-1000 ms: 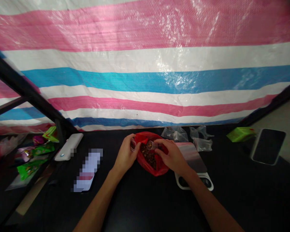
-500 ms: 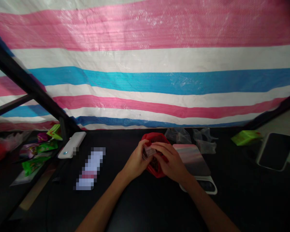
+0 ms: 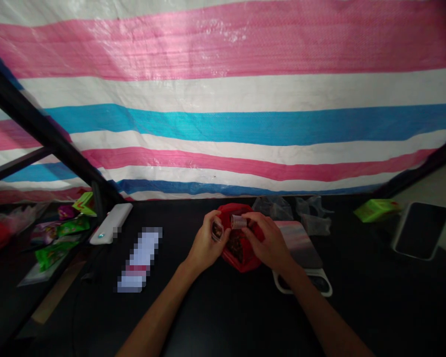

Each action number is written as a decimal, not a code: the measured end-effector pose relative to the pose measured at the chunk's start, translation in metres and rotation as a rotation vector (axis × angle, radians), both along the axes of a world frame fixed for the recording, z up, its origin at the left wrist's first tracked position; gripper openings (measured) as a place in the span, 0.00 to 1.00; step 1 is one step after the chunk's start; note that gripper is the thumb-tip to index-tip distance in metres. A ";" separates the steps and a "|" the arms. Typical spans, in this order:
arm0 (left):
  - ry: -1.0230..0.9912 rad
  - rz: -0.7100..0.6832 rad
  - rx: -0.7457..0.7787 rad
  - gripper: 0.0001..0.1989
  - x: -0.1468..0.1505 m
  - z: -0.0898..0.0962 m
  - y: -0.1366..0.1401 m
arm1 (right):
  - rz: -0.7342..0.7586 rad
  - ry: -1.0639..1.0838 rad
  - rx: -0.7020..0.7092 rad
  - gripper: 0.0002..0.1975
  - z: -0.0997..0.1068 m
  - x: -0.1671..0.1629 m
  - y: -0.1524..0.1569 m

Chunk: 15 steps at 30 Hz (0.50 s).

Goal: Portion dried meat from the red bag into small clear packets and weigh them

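Over an opened red bag (image 3: 241,265) holding dark brown loose bits, my two hands work close together. My left hand (image 3: 204,245) is closed around a small clear container (image 3: 217,230), with a few brownish pieces visible inside it. Between the thumb and fingers of my right hand (image 3: 265,243) is a small pale cylinder with ridged sides (image 3: 238,221); whether it is a lid or a cup I cannot tell. The cylinder and the container are apart. My right wrist passes over the near left part of a white digital scale (image 3: 325,277).
Clear plastic bags (image 3: 314,215) lie behind the scale. A phone (image 3: 421,230) leans beside a green packet (image 3: 377,212) at right. To the left are a white slab-like device (image 3: 111,223), a blurred-out phone-shaped thing (image 3: 139,260), and several snack packets (image 3: 55,253). A striped sheet (image 3: 223,124) hangs behind.
My hands have moved apart. The pale ridged cylinder is now in my right hand, separate from the clear container in my left, and the bag's contents show more.
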<state>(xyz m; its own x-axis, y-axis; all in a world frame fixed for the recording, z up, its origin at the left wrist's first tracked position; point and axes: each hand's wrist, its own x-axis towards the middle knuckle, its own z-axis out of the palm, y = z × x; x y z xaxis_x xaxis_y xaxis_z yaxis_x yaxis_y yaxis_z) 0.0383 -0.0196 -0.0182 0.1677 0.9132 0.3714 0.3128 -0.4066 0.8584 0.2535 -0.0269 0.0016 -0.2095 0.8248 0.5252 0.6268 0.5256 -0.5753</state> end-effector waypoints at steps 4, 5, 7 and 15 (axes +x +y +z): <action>0.075 0.131 0.190 0.24 -0.004 -0.003 0.001 | 0.028 -0.087 -0.027 0.14 0.001 0.006 0.005; 0.089 0.138 0.241 0.24 -0.004 -0.003 0.002 | 0.048 -0.113 -0.039 0.15 0.002 0.006 0.005; 0.097 0.110 0.317 0.26 -0.003 -0.004 0.001 | 0.083 -0.137 -0.056 0.20 0.004 0.004 0.003; 0.123 -0.135 0.371 0.35 0.008 -0.004 -0.011 | 0.307 -0.136 0.021 0.09 0.011 -0.020 -0.021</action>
<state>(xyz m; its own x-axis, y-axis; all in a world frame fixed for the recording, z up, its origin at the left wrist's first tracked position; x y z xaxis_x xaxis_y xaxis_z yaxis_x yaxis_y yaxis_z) 0.0461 -0.0305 -0.0226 0.3409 0.6880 0.6406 0.3268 -0.7257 0.6055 0.2337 -0.0478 0.0125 -0.5154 0.7017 0.4919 0.5076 0.7125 -0.4844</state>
